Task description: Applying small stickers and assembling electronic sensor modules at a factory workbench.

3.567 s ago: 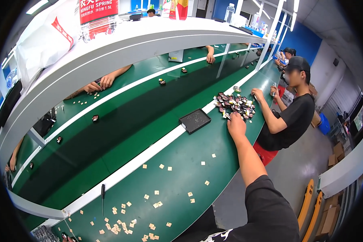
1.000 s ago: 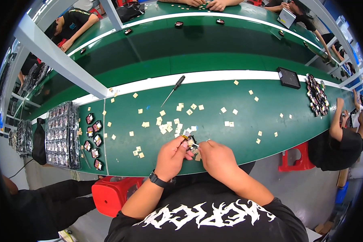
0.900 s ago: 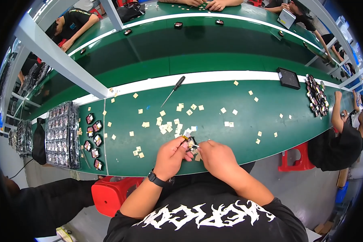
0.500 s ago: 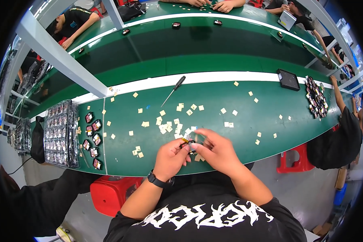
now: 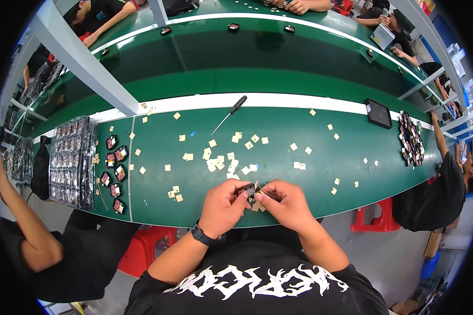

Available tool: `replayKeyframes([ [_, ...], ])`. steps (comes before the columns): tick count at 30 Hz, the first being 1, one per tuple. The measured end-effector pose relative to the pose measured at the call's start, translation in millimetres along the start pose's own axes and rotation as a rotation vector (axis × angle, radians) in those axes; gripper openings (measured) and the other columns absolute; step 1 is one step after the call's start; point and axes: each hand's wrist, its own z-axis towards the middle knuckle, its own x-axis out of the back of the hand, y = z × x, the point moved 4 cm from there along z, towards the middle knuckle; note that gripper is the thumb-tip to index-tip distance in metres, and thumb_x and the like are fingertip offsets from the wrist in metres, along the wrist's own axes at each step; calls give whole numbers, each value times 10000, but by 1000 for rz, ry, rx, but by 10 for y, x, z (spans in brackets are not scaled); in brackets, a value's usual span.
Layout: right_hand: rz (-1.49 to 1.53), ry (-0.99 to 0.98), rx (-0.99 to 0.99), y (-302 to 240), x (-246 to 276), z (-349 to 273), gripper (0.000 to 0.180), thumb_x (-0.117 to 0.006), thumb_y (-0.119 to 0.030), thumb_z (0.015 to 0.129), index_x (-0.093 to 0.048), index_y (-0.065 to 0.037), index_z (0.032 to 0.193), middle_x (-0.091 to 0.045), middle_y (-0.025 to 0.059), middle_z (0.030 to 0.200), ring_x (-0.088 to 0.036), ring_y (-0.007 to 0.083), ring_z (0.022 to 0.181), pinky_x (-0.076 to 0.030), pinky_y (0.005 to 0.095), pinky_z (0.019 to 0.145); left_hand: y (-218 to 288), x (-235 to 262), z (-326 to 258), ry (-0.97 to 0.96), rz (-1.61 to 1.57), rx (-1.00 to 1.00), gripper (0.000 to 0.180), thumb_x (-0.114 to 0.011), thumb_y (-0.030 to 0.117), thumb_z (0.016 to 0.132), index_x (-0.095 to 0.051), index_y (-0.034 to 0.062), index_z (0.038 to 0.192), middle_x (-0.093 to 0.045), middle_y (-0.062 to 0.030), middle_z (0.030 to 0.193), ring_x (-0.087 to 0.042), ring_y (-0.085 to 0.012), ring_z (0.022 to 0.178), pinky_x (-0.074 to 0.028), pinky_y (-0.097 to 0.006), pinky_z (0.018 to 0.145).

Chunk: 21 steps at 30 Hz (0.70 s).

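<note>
Close to the table's near edge, my left hand [image 5: 225, 207] grips a small black-cased device [image 5: 244, 189] between thumb and fingers. My right hand [image 5: 290, 206] is closed on the other side of the same device, its thumb pressed against it. The fingers cover most of the device, so its inside cannot be made out. Just beyond my hands lie many cream-coloured square pieces [image 5: 211, 163], loosely scattered. A screwdriver [image 5: 230, 114] with a black handle rests farther back, its tip pointing towards me.
Several similar black devices [image 5: 120, 172] lie at the left, beside stacked clear blister trays [image 5: 71, 160]. At the far right are a black tray [image 5: 378, 113] and a heap of devices [image 5: 411, 139]. A grey post [image 5: 84, 58] rises at back left. Co-workers sit on both sides and opposite.
My right fingers, raised and spread over the device before, have closed down against it. The pale piece that stuck up between my hands no longer shows. A neighbour's arm has appeared at the left.
</note>
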Motion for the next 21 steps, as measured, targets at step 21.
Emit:
replayKeyframes([
  [21, -646, 82, 735, -151, -58, -94, 350, -757, -33, 782, -705, -86, 1124, -697, 55, 968, -703, 251, 793, -562, 363, 619, -90, -12, 8, 161, 117, -54, 121, -650, 12, 915, -628, -38, 1023, -683, -51, 766, -608, -62, 625, -490, -252, 567],
])
